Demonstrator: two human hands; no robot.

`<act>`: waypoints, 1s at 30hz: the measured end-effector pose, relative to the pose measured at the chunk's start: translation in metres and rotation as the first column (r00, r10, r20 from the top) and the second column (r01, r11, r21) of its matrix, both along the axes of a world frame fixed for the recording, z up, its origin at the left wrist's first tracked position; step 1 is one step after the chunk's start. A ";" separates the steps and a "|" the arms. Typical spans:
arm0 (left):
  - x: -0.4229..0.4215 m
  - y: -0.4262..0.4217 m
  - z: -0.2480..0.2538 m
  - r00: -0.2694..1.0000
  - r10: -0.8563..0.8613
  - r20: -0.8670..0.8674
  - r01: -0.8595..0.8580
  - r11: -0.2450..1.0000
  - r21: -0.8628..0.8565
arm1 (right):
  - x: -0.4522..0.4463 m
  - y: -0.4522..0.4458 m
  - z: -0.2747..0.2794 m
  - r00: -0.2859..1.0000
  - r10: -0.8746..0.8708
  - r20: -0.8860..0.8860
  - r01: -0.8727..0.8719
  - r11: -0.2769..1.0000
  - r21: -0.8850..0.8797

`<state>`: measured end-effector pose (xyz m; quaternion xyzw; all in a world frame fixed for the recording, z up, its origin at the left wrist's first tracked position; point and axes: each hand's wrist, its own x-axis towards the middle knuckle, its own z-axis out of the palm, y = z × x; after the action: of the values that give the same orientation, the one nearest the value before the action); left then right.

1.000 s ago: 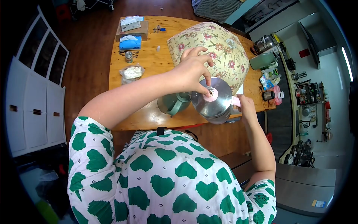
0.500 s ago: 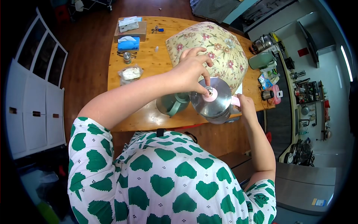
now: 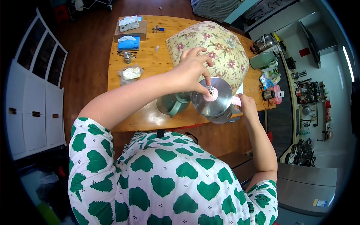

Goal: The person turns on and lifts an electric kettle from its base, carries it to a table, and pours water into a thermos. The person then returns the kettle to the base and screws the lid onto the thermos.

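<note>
A steel pot with a round metal lid (image 3: pixel 222 100) and a pink handle (image 3: pixel 236 101) is held over the table's near edge. My right hand (image 3: pixel 247 106) is wrapped round the pink handle. From the left, my left hand (image 3: pixel 194 72) reaches over the lid; its thumb and index finger pinch the small knob at the lid's pink centre (image 3: pixel 211 94), with the other fingers spread. Just left of the pot stands a green jug (image 3: pixel 173 104), partly behind my left forearm. Behind my left hand is a floral fabric cover (image 3: pixel 221 48).
On the wooden table (image 3: pixel 150 82) lie a bag of white stuff (image 3: pixel 131 73), a small jar (image 3: pixel 127 57), a blue tissue pack (image 3: pixel 128 43), a cardboard box (image 3: pixel 140 30) and keys (image 3: pixel 158 29). A green container (image 3: pixel 263 60) and a pink-lidded item (image 3: pixel 278 95) are at right.
Both hands keep their holds on the pot and its lid. The view has shifted very slightly, and nothing else has visibly moved.
</note>
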<state>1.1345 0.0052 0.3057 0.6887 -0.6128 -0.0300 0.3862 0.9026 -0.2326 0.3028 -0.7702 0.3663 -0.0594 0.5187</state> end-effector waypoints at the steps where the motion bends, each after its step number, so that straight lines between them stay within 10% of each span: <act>1: 0.000 0.000 0.000 1.000 0.001 -0.002 -0.001 1.000 0.004 | 0.000 -0.001 -0.001 1.000 0.003 0.007 -0.003 1.000 0.000; 30: 0.003 0.001 -0.007 0.999 0.037 -0.023 -0.038 0.999 -0.030 | 0.008 0.006 0.012 0.999 0.004 -0.033 -0.005 1.000 -0.026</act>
<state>1.1371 0.0059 0.2990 0.6937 -0.5958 -0.0210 0.4042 0.9106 -0.2264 0.3146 -0.7786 0.3723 -0.0501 0.5027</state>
